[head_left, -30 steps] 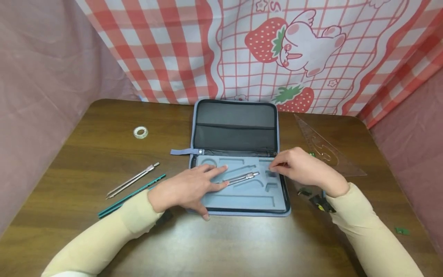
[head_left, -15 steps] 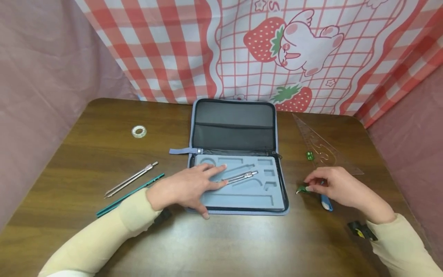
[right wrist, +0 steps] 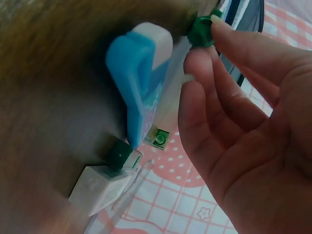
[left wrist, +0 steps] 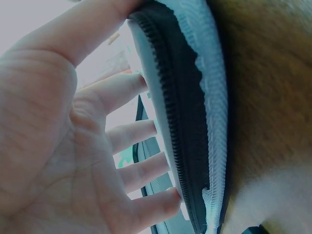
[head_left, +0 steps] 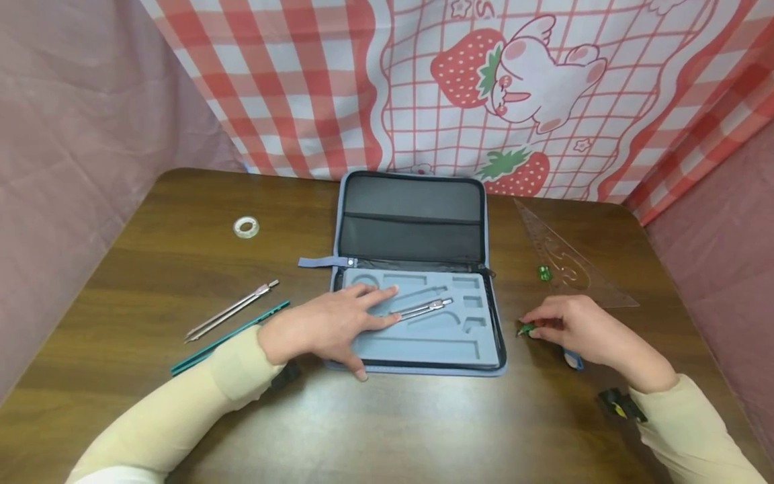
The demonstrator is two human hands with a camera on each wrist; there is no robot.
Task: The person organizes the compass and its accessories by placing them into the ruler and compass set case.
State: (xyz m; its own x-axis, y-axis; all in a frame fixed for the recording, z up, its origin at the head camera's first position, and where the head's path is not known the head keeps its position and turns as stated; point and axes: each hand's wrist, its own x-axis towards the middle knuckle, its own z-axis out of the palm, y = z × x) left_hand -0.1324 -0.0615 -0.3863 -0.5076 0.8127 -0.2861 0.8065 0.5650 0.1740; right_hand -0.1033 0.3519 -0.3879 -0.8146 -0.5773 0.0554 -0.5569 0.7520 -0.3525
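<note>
Head view: a person sits at a brown wooden table point(head_left: 181, 262), both sleeves cream.
Left hand: the left hand point(head_left: 329, 326) lies flat, palm down, on the near-left part of the open case point(head_left: 417, 269); fingers straight and spread, gripping nothing.
Left wrist view: palm and four straight fingers point(left wrist: 141, 173) against the case's zip edge; thumb at the top of frame on the case rim.
Case: grey-blue zip case, lid laid open toward the curtain, foam tray with cut-out slots on the near half.
Compass in tray: a metal compass point(head_left: 423, 310) lies slanted in the tray, just beyond the left fingertips.
Right hand: the right hand point(head_left: 580, 329) rests on the table to the right of the case, apart from it; fingers curled, fingertips pinching a small green piece point(head_left: 526, 329).
Right wrist view: the green piece point(right wrist: 200, 31) sits between fingertip and thumb; a blue and white object point(right wrist: 141, 78) lies on the table beside the hand.
Green piece position: on or just above the table, between the case's right edge and the hand; contact with the table cannot be told.
Other items: second metal compass point(head_left: 232, 311) and teal pencil point(head_left: 230, 337) at left; tape roll point(head_left: 246, 227) far left; clear set square point(head_left: 565, 259) at right, with a small green item point(head_left: 543, 272) at its edge.
</note>
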